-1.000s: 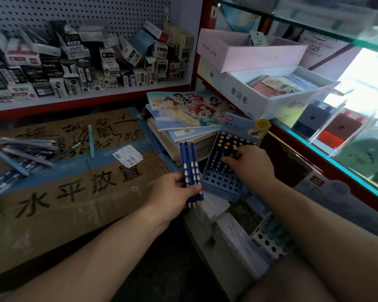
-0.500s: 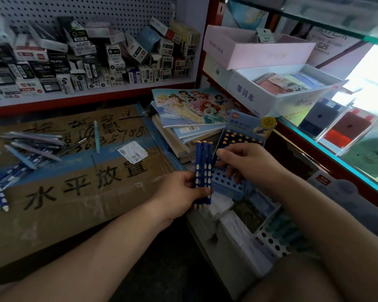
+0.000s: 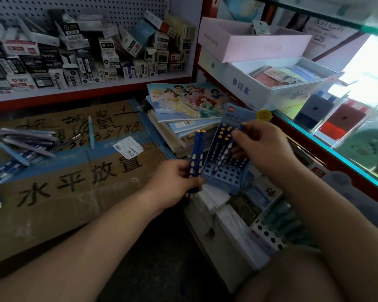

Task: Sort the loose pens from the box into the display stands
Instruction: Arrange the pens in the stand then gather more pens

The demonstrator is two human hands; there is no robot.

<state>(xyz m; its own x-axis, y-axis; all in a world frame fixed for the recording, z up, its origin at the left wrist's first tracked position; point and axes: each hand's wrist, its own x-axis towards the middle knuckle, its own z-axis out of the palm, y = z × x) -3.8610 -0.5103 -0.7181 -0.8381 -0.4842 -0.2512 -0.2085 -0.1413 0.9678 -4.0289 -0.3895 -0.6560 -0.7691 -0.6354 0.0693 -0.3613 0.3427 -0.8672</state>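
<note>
My left hand (image 3: 175, 184) grips two dark blue pens (image 3: 196, 155) with pale dots, held upright just left of the stand. The light blue display stand (image 3: 229, 171) has a grid of holes and leans on a book pile; several blue pens with yellow ends stand in its upper rows. My right hand (image 3: 262, 147) is over the stand and pinches one blue pen (image 3: 238, 136), whose lower end reaches the holes. More loose pens (image 3: 24, 144) lie in a heap on the cardboard box (image 3: 70, 188) at the left.
A stack of books (image 3: 183, 110) with a cartoon cover sits behind the stand. Small cartons fill the pegboard shelf (image 3: 85, 59) at the back. White boxes (image 3: 271, 77) and a glass counter (image 3: 347, 136) stand to the right. Another holed stand (image 3: 271, 232) lies low by my right forearm.
My right hand took one pen from the bundle in my left hand and carried it over the stand. Two pens stay in my left hand.
</note>
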